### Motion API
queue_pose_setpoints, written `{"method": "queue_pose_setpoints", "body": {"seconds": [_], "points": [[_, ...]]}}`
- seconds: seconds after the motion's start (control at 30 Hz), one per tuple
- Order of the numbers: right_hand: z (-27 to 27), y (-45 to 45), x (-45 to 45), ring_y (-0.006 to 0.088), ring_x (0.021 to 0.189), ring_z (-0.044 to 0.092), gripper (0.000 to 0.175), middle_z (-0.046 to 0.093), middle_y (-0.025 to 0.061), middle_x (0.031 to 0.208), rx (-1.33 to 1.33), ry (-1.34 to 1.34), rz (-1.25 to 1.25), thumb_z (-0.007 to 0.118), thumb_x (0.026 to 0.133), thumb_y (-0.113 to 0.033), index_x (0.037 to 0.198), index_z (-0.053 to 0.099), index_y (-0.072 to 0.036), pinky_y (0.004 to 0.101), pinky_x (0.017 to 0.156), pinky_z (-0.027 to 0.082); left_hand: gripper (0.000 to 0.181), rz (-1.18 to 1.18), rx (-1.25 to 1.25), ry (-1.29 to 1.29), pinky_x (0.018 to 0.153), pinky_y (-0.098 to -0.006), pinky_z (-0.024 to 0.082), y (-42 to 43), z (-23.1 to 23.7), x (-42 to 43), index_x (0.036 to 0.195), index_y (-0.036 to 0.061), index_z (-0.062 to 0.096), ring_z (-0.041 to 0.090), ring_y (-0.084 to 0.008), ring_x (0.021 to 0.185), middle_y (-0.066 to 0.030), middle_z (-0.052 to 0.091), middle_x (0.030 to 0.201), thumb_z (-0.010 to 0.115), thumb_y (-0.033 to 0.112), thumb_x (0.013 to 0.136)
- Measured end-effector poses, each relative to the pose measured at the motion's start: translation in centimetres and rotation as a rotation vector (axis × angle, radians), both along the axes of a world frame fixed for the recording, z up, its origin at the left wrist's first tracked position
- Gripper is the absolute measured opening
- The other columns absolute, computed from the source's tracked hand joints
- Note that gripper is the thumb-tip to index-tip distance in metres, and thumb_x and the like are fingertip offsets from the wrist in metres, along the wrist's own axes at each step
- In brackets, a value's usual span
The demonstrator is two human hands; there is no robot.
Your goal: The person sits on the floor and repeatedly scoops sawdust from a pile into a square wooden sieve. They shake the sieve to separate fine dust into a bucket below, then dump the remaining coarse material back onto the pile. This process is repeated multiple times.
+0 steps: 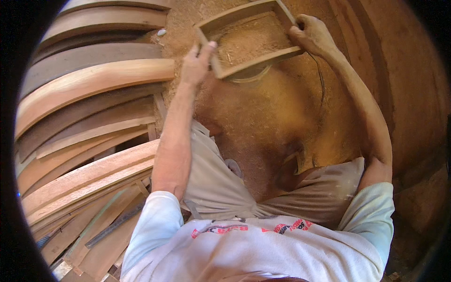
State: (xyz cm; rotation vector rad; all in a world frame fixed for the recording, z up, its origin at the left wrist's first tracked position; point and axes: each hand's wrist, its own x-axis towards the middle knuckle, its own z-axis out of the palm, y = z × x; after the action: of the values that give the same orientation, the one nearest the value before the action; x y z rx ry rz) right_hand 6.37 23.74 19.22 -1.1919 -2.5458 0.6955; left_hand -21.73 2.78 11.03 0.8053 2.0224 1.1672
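An open rectangular wooden frame (262, 62) is held out in front of me, off the far end of my lap. My left hand (198, 65) grips its left side, thumb on the upper edge and slightly blurred. At the opposite side, my right hand (313, 35) has its fingers and thumb closed around the right board near the close corner. Through the frame's middle, wood shavings and sawdust (252, 40) show below. A round, pale-rimmed thing (252, 78) is partly hidden under the close board; I cannot tell what it is.
Stacked wooden boards (95, 77) fill the left side, their ends pointing toward my left arm. A thin dark cable (321, 79) runs over the sawdust-covered floor (267, 109) near my right forearm. A small white object (161, 32) lies by the boards. Large brown wooden panels (408, 88) stretch along the right.
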Motion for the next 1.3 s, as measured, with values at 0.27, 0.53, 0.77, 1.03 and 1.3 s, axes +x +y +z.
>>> {"method": "queue_pose_setpoints", "body": {"seconds": [0.27, 0.53, 0.77, 1.03, 1.3], "points": [[-0.7, 0.8, 0.9, 0.0249, 0.082, 0.07, 0.031, 0.068, 0.0174, 0.084, 0.046, -0.023, -0.006, 0.062, 0.09, -0.027, 0.101, 0.066, 0.001, 0.0401, 0.076, 0.054, 0.091, -0.013, 0.019, 0.059, 0.111, -0.042, 0.043, 0.3, 1.6, 3.8, 0.147, -0.0069, 0.047, 0.057, -0.0339, 0.13, -0.0296, 0.06, 0.134, 0.064, 0.062, 0.091], [-1.3, 1.1, 1.3, 0.0235, 0.077, 0.069, 0.032, 0.069, 0.0157, 0.082, -0.011, -0.031, 0.001, 0.061, 0.091, -0.027, 0.1, 0.066, 0.003, 0.0394, 0.073, 0.053, 0.082, 0.002, 0.049, 0.259, 0.097, -0.0349, 0.052, 0.3, -0.4, 3.1, 0.142, -0.0102, 0.049, 0.067, -0.0251, 0.111, -0.0219, 0.065, 0.125, 0.064, 0.055, 0.094], [-2.3, 3.0, 2.3, 0.0269, 0.078, 0.068, 0.032, 0.069, 0.0168, 0.086, 0.079, 0.006, 0.015, 0.063, 0.091, -0.031, 0.098, 0.067, 0.0, 0.0424, 0.075, 0.052, 0.078, -0.115, 0.116, -0.002, 0.095, -0.0369, 0.054, 0.9, 4.2, 5.9, 0.144, -0.0084, 0.048, 0.065, -0.0243, 0.114, -0.0249, 0.063, 0.129, 0.064, 0.049, 0.095], [1.6, 1.0, -0.8, 0.0346, 0.079, 0.072, 0.025, 0.071, 0.0224, 0.08, -0.048, 0.031, -0.048, 0.066, 0.08, -0.022, 0.086, 0.07, 0.002, 0.0428, 0.074, 0.056, 0.074, -0.016, 0.136, -0.15, 0.09, -0.0351, 0.055, 0.3, 1.0, 1.8, 0.133, -0.011, 0.055, 0.067, -0.0244, 0.107, -0.0223, 0.066, 0.122, 0.063, 0.051, 0.094], [1.8, 1.2, 0.0, 0.033, 0.079, 0.073, 0.025, 0.072, 0.0215, 0.081, 0.004, 0.032, -0.013, 0.067, 0.078, -0.023, 0.085, 0.071, 0.001, 0.043, 0.072, 0.056, 0.075, -0.022, 0.076, -0.169, 0.099, -0.0387, 0.049, 0.4, 1.1, 2.5, 0.137, -0.0065, 0.056, 0.064, -0.0267, 0.11, -0.0199, 0.066, 0.122, 0.066, 0.053, 0.092]]}}
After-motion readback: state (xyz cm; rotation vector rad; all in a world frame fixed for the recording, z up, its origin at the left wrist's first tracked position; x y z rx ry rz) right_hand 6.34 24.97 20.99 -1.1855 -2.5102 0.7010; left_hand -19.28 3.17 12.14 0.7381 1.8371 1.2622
